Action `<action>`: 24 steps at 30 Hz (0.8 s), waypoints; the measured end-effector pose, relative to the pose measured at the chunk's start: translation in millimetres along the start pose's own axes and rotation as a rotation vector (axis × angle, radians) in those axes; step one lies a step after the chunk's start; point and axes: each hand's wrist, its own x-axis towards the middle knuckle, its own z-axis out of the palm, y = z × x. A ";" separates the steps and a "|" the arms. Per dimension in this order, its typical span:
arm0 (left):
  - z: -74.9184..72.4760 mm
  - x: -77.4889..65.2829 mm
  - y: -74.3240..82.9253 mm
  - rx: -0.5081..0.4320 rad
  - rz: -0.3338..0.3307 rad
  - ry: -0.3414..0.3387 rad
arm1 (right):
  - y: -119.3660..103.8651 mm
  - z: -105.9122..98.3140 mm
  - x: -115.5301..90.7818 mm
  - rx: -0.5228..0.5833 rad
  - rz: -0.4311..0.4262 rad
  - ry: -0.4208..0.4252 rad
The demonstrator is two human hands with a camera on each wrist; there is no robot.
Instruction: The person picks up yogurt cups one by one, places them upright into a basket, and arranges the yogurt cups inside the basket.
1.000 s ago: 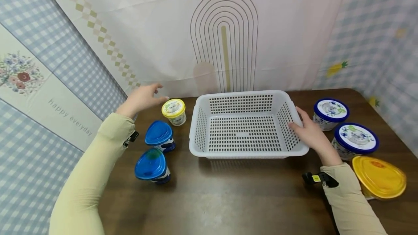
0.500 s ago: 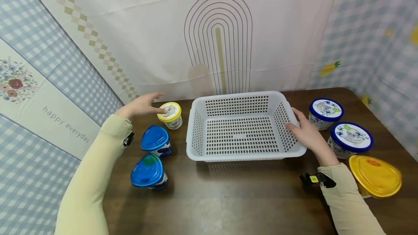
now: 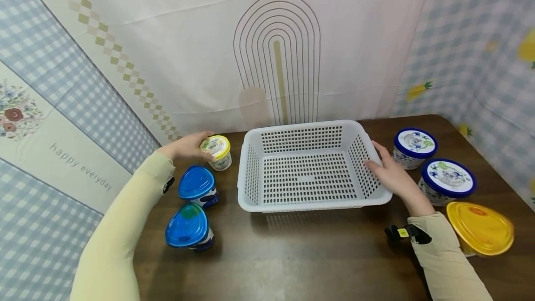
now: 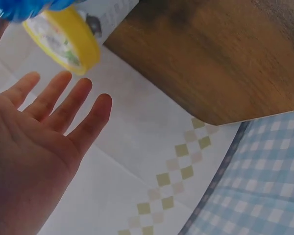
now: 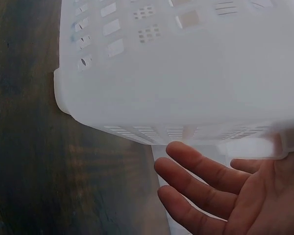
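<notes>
My left hand [image 3: 190,147] is at a small tub with a yellow-rimmed lid [image 3: 216,147], thumb at its near side and fingers behind it. In the left wrist view, the fingers of that hand [image 4: 44,132] are straight and spread just below the yellow lid [image 4: 73,41]. At the right, my right hand [image 3: 393,171] grips the short side of a white perforated plastic basket [image 3: 309,206], thumb inside the rim and fingers outside. The right wrist view shows the fingers of this hand [image 5: 225,191] beneath the basket's wall [image 5: 186,88]. Nothing lies in the basket.
Two tubs with blue three-cornered lids, one farther [image 3: 197,182] and one nearer [image 3: 187,225], stand left of the basket. On the right are two round blue-lidded tubs [image 3: 415,143] and a yellow-lidded tub [image 3: 480,229] beside my right forearm. A curtain [image 3: 188,50] backs the wooden table [image 3: 267,264].
My left hand has come down from above and left of the small yellow-lidded tub to around its side. My right hand keeps its grip on the basket. The head view has shifted slightly.
</notes>
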 end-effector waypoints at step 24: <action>14.6 16.5 -0.9 0.028 -0.078 -0.058 | 1.5 1.2 0.5 0.076 -0.005 -0.013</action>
